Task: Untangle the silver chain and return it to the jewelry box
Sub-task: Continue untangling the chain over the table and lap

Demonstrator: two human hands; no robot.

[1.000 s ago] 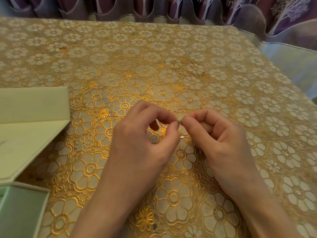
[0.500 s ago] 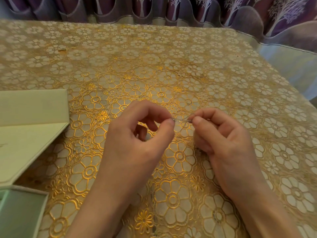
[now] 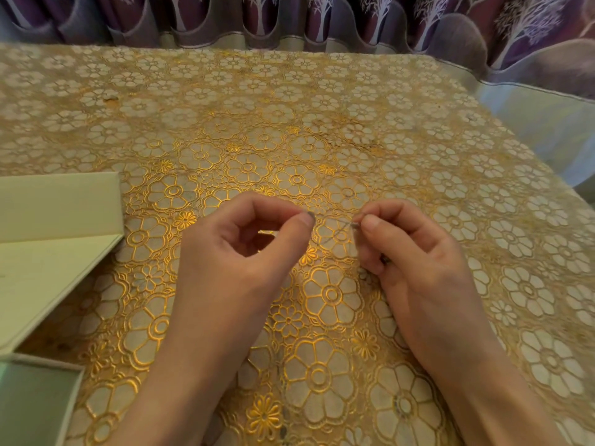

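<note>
A thin silver chain sags in a short loop between my two hands above the tablecloth. My left hand pinches one part of it between thumb and forefinger. My right hand pinches another part at its fingertips, and more chain shows under its curled fingers. The pale green jewelry box stands at the bottom left corner, its open lid lying flat farther back on the left.
A gold floral tablecloth covers the whole table. Purple curtains with white tree prints hang behind the far edge. The table's right edge runs diagonally at the upper right.
My hands have drawn apart sideways, from fingertips touching to a clear gap. A short length of chain now shows between them.
</note>
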